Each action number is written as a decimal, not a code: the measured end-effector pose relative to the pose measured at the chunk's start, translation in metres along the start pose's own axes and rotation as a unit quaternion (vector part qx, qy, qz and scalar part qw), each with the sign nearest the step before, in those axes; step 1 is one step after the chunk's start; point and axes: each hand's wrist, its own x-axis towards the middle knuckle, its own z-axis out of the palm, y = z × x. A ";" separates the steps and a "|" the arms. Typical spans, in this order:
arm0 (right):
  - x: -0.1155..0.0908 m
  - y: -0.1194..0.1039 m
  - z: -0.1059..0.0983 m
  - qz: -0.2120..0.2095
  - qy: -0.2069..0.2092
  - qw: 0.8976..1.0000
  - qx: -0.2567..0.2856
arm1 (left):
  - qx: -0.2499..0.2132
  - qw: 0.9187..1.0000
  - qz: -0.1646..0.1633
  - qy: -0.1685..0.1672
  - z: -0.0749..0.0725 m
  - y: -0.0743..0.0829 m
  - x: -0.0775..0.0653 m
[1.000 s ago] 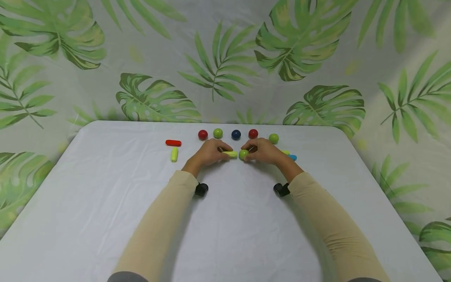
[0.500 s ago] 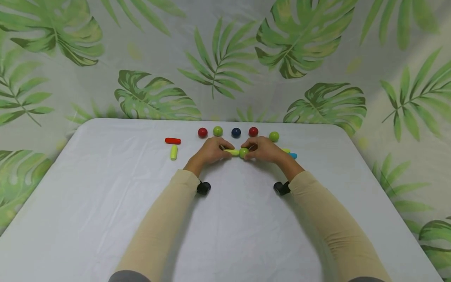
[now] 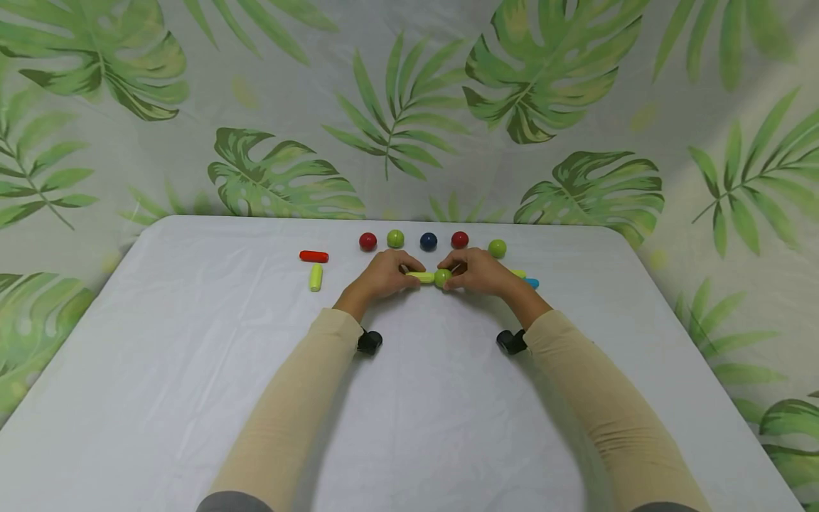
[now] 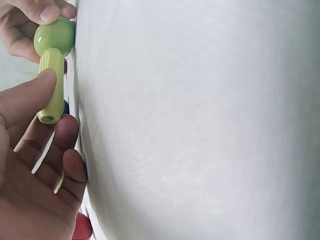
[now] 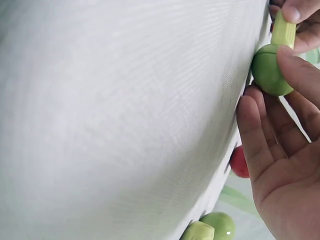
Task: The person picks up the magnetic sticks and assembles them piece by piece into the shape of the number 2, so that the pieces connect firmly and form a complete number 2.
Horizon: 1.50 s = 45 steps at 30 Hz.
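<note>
My left hand (image 3: 384,275) pinches a ribbed yellow-green rod (image 4: 56,100) between thumb and fingers; a small hole shows in the rod's near end. The fingers of my right hand (image 3: 481,272) grip a glossy green ball (image 5: 268,72). In both wrist views the rod's far end meets the ball, and whether it sits inside a hole there is hidden. Both pieces are held in line, low at the middle of the white table (image 3: 397,427).
Behind the hands stand a red ball (image 3: 367,242), a green ball (image 3: 395,238), a dark blue ball (image 3: 428,242), another red ball (image 3: 459,240) and another green ball (image 3: 497,248). A red rod (image 3: 314,256) and yellow-green rod (image 3: 316,277) lie left; a blue rod (image 3: 532,283) lies right, partly hidden.
A second ago a gap separated the rod from the green ball. My left hand has brought the rod rightward against the ball; over the last half second both hands look still.
</note>
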 end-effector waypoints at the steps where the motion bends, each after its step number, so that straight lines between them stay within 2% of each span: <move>1: 0.000 0.000 0.000 -0.001 0.000 1.000 0.000 | 0.002 1.000 0.001 0.000 0.000 0.000 0.000; 17: 0.000 -0.004 0.000 0.008 -0.009 1.000 -0.029 | 0.005 1.000 -0.002 0.001 0.001 0.000 0.002; 29: 0.000 -0.003 0.002 -0.013 0.001 1.000 -0.027 | -0.002 1.000 -0.003 0.002 0.002 0.001 0.000; 37: 0.000 -0.003 0.001 -0.006 0.002 1.000 -0.018 | 0.009 1.000 0.002 0.007 0.002 0.001 0.001; 45: -0.001 -0.003 0.001 -0.010 0.004 1.000 -0.012 | 0.006 1.000 -0.008 0.001 0.001 0.000 0.002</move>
